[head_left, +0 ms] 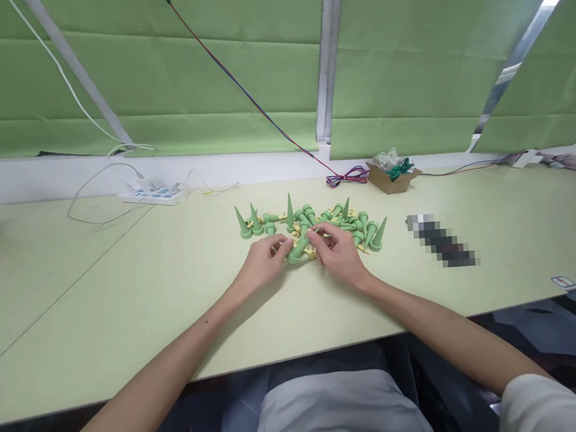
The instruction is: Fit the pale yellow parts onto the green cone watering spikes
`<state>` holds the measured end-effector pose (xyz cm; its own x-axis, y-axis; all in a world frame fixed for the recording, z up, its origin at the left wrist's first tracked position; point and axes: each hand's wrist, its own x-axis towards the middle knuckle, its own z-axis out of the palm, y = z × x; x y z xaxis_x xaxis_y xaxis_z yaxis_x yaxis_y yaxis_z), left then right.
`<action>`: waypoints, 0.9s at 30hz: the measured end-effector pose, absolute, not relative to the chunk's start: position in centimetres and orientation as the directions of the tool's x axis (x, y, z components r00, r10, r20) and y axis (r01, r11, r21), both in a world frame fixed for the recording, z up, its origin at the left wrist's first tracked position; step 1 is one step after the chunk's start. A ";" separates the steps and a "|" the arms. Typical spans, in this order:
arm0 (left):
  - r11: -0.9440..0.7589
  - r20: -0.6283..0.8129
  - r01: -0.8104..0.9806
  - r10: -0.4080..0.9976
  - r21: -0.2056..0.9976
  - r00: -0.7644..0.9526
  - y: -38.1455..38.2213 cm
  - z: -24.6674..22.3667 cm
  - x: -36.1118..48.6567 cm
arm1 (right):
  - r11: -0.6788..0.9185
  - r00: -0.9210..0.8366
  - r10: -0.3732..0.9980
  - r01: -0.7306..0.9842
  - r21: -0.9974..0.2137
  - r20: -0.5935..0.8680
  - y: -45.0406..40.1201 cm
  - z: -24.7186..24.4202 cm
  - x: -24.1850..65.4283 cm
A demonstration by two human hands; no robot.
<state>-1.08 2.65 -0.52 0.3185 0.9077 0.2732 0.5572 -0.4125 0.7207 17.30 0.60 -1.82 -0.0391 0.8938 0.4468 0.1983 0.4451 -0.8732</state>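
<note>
Left hand (265,260) and right hand (338,253) pinch one green piece (299,248) over the bench (125,286); relative to it, green spikes (290,214) stand upright at 10 and 12 o'clock, while loose parts (362,218) lie jumbled toward 2.

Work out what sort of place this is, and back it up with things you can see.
Probably a workroom or small workshop: a long table bears a pile of green cones, with a power strip and a bundle of wire behind.

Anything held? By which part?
A green piece, apparently by both ends: left hand near its wide lower end, right hand at its upper end.
</note>
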 end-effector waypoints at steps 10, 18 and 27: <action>-0.681 0.409 0.559 0.732 0.473 0.545 1.7 -0.5 -0.4 | 0.542 -0.117 0.832 0.378 -0.751 0.542 0.3 -1.8 17.4; -0.703 0.405 0.544 0.710 0.458 0.576 2.0 -1.1 -0.5 | 0.621 -0.142 0.775 0.348 -0.702 0.616 0.3 -2.0 17.2; -0.594 0.546 0.645 0.778 0.480 0.311 3.3 -1.3 -1.0 | 0.544 -0.075 0.836 0.240 -0.804 0.543 0.2 -2.3 17.1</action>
<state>-1.05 3.32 -1.27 0.3106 0.7780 0.5462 0.6453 -0.5945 0.4798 17.14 0.22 -2.28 -0.0754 0.8362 0.5432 0.2402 0.5439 -0.8040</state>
